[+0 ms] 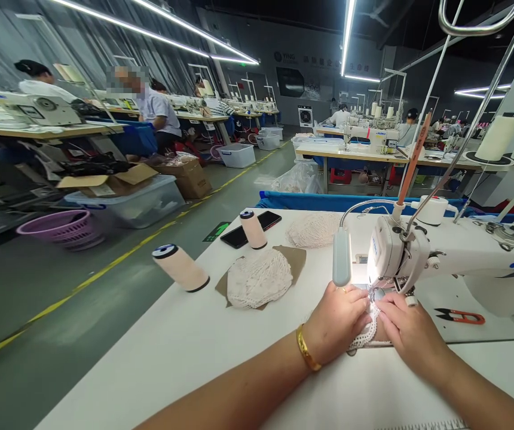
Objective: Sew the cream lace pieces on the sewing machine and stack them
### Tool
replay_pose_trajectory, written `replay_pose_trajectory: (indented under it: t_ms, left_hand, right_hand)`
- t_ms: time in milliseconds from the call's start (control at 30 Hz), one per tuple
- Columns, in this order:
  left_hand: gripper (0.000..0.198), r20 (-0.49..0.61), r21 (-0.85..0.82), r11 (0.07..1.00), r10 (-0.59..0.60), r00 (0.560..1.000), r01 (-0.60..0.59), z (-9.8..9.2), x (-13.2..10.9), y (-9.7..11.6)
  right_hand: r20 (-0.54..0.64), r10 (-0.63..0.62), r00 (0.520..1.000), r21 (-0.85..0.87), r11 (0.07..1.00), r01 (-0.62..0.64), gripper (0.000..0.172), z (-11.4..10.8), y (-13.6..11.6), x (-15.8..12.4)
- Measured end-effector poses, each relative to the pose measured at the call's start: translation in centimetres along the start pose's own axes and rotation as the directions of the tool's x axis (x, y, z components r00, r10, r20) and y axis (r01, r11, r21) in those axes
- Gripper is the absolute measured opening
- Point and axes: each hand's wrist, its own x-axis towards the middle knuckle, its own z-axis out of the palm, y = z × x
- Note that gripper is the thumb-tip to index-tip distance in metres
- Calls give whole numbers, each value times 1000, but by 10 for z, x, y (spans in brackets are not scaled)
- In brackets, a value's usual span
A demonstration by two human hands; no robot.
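Under the needle of a white sewing machine [398, 257], a strip of white lace trim [364, 339] lies on a piece of beige fabric [383, 335]. My left hand [338, 321] is left of the needle, its fingers closed together on the lace. From the right, my right hand [412, 327] pinches the work close to the presser foot, thumb and fingers at the lace edge. The fingertips partly hide the lace and the needle area. A lamp on a bent neck [342, 263] lights the spot. Orange-handled thread snips [461, 316] lie right of my right hand.
Left on the white table [257, 364] are a bundle of lace [260, 279] on brown card, another lace bundle [313, 229], a thread cone [180, 267], a smaller cone [253, 230] and a phone [236, 236]. Co-workers sit at other machines beyond a yellow-lined aisle.
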Motion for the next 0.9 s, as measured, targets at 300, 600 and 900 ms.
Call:
replay_pose_trajectory:
  t_ms: [300,600,900]
  left_hand:
    - [7,-10,33,999,0,1000,1,1,1,-2]
    - [4,59,26,997,-78,995,76,-17,-3,7]
    - [16,-43,-59,998,-6,999,3,-21,-19,26]
  right_hand:
    - [-23,10,1000,-50,999,-11,29,0,0,2]
    - [5,1,1000,-45,999,0,29,-5,0,0]
    - [68,-28,997,62,998,23,26,-3,-2,-3]
